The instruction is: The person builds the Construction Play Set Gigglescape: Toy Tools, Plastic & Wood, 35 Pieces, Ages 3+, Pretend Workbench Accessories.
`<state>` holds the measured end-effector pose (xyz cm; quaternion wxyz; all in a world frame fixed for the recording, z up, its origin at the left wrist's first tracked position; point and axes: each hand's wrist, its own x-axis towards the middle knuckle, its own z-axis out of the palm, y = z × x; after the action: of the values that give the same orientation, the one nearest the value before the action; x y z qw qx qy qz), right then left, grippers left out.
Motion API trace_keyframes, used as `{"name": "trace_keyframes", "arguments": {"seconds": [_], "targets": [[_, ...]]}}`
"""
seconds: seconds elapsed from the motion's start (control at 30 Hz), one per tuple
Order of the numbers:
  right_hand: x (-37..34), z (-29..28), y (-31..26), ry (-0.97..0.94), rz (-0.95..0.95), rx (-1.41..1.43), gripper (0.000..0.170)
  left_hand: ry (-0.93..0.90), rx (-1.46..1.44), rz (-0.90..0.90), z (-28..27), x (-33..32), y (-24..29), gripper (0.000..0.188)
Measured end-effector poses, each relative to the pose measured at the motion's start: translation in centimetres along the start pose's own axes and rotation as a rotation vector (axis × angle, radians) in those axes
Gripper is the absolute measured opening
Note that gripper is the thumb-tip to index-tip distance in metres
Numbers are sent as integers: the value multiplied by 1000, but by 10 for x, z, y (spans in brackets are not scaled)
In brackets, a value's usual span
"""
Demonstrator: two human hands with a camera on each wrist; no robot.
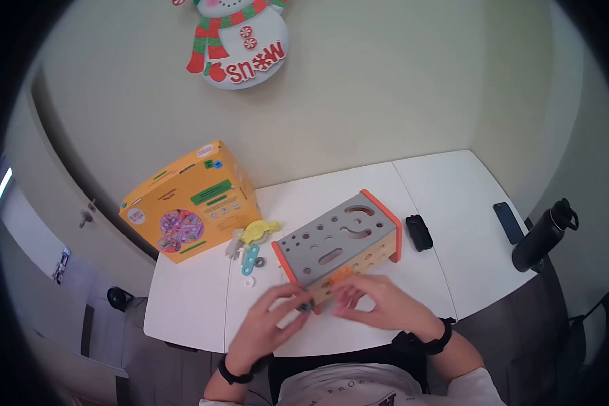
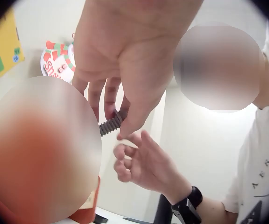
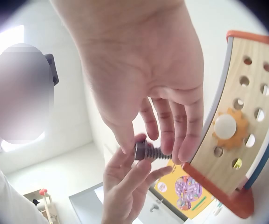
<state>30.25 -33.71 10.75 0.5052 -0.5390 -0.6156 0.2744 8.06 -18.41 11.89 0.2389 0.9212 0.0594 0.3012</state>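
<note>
A dark grey toy bolt (image 2: 110, 126) with a coarse thread is pinched between the thumb and fingers of my left hand (image 1: 267, 323), beside the near left corner of a toy workbench (image 1: 298, 257). The workbench has a grey slotted top, orange ends and wooden sides with holes. My right hand (image 1: 386, 304) hovers by the near side, its fingers loosely bent and holding nothing. In the right wrist view its thumb and fingertips are close to the bolt (image 3: 148, 152). An orange gear (image 3: 232, 135) with a white round cap (image 3: 225, 126) sits on the wooden side panel.
Left of the workbench lie a yellow toy piece (image 1: 257, 232), a teal strip with holes (image 1: 250, 260), a grey ring (image 1: 260, 262) and a white ring (image 1: 250, 281). Behind them stands a yellow box (image 1: 189, 203). To the right are a black case (image 1: 419, 233), a phone (image 1: 507, 222) and a black bottle (image 1: 545, 237).
</note>
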Motion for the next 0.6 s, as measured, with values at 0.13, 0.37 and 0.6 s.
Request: {"name": "trace_keyframes", "arguments": {"seconds": [0.13,0.37,0.6], "targets": [[1,25,-5,-84,62,0,38,-33,-65,66,22,-10,6,51],[4,27,2,-70,110,54,35,22,16,197,39,-14,-5,60],[1,-22,6,-48,67,-219,30,108,99,70,31,-8,-21,57]]}}
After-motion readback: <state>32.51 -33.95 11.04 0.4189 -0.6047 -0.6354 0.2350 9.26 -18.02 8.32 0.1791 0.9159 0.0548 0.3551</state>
